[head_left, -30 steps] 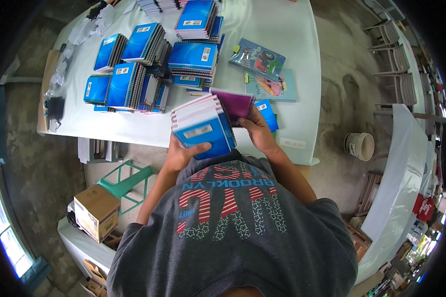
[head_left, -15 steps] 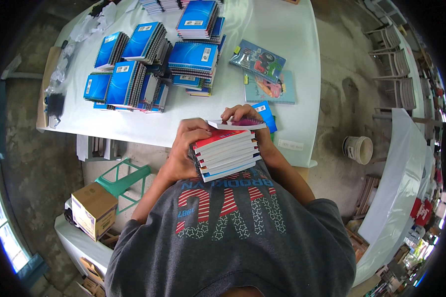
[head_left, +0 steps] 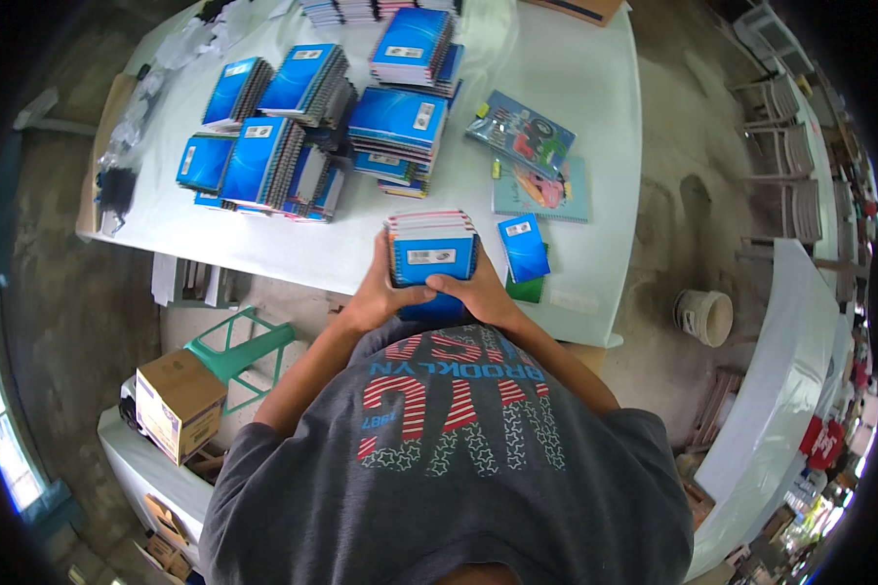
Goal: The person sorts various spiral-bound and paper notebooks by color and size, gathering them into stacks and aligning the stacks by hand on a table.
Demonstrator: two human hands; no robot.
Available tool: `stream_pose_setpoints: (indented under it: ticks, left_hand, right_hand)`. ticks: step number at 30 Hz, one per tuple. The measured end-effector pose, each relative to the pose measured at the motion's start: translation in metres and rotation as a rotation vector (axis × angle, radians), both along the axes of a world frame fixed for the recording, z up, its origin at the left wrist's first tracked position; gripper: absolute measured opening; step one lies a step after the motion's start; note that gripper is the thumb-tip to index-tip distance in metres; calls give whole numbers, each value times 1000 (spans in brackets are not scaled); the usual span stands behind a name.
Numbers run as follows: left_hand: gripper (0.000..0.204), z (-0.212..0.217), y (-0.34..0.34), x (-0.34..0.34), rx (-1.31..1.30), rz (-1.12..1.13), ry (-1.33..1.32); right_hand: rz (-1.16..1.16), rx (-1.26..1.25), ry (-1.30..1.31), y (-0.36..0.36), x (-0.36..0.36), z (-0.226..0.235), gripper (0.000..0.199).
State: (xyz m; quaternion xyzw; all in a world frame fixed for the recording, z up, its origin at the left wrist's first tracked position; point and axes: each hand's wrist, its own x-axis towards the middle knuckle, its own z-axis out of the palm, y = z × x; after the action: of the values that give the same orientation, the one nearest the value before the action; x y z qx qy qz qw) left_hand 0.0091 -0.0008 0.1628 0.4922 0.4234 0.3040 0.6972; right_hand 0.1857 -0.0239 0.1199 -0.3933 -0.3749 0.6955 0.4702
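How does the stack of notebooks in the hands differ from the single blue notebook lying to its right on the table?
The held stack is many notebooks thick; the single notebook is one thin book. The stack is gripped by the left hand and right hand at the table edge; the single notebook lies free, untouched, partly over something green. Both have blue covers with a small pale label.

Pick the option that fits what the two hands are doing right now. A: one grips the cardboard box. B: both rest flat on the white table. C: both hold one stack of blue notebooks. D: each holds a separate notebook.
C: the left hand and right hand clasp the same stack of blue notebooks at the white table's near edge.
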Motion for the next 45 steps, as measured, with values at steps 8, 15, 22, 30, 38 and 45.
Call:
stream_pose_setpoints:
  ticks: [8, 15, 22, 30, 38, 45]
  left_hand:
    - [101, -17, -34, -12, -77, 1, 66]
    - [101, -16, -29, -7, -169, 28, -36]
    - [78, -39, -22, -15, 92, 13, 36]
    - [60, -21, -14, 11, -212, 371, -183]
    - [58, -13, -13, 19, -60, 411, -274]
    - [62, -12, -18, 12, -122, 480, -282]
  right_hand:
    - [124, -68, -68, -21, 2, -18, 86]
    - [71, -2, -107, -25, -8, -18, 81]
    - [-44, -70, -65, -20, -15, -13, 74]
    - [-169, -156, 344, -16, -23, -22, 92]
    - [-238, -51, 293, 7, -19, -1, 68]
    - [-162, -150, 240, 4, -5, 2, 68]
